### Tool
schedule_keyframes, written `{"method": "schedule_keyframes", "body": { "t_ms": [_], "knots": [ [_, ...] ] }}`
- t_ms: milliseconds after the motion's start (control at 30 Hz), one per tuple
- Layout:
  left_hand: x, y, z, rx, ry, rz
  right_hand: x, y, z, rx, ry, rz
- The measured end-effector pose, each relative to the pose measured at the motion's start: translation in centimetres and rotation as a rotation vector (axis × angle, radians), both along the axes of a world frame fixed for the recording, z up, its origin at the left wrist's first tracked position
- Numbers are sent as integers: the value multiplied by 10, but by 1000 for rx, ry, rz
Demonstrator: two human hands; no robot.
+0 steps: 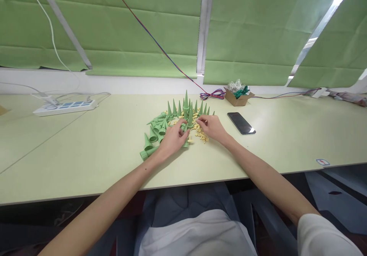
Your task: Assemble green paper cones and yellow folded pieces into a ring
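My left hand (174, 136) is curled over the middle of a pile of green hollow plastic cones (153, 134). Between its thumb and forefinger shows a green plastic cone (183, 126), partly hidden by the fingers. My right hand (212, 126) is closed in a pinch just above small yellow plastic pieces (202, 134); whatever its fingertips hold is too small to make out. Right between the two hands a tall green cone (190, 115) stands upright. More upright cones form a row behind, and others lie tipped over at the left.
A black phone (241, 123) lies right of my right hand. Farther back are a small cardboard box (238, 97) with plastic wrap and a coiled red-blue cable (212, 94). A white power strip (65, 107) sits at the left on the pale table (114, 152).
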State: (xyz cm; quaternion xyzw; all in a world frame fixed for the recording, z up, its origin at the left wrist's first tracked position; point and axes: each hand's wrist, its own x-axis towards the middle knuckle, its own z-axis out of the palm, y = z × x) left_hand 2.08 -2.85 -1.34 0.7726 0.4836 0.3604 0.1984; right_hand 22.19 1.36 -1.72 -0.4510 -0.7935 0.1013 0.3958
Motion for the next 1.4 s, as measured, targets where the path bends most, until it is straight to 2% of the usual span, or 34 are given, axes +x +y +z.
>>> {"method": "schedule_keyframes", "body": {
  "t_ms": [267, 467, 800, 1100, 1400],
  "knots": [
    [-1, 5, -3, 31, 106, -14, 1, 5, -4, -64, -210, 32],
    [-2, 8, -5, 67, 129, 32, 0, 8, -11, -37, -247, 18],
    [-5, 11, -8, 102, 156, 55, -3, 9, -14, -91, -288, -9],
    [-2, 4, 1, 136, 64, 84, -6, 10, -14, -111, -287, -2],
    [-2, 5, 0, 121, 5, 66, -7, 11, -16, -115, -265, 8]
  ]
}}
